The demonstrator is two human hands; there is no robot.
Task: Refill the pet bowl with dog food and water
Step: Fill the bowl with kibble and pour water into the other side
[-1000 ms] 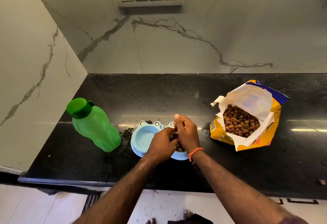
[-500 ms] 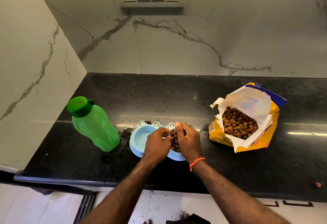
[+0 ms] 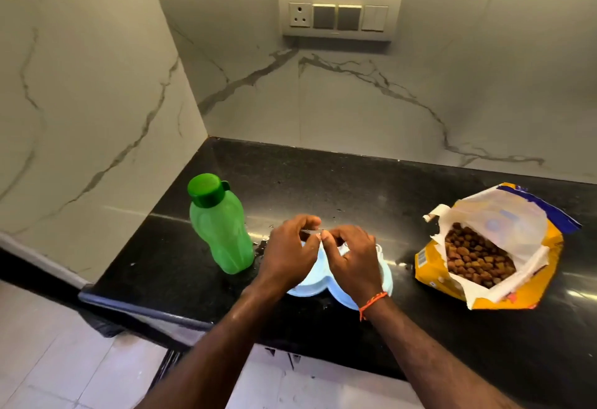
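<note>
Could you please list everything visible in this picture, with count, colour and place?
Water bottle: one, green with a darker green cap on, upright on the counter left of the bowl.
Double pet bowl: one, light blue, near the counter's front edge, mostly under the hands.
Dog food bag: one, yellow and blue, open, kibble showing, at the right.
Countertop: one, black.
Switch panel: one, beige, on the marble wall.
Left hand: over the bowl.
Right hand: over the bowl, orange thread at the wrist.
</note>
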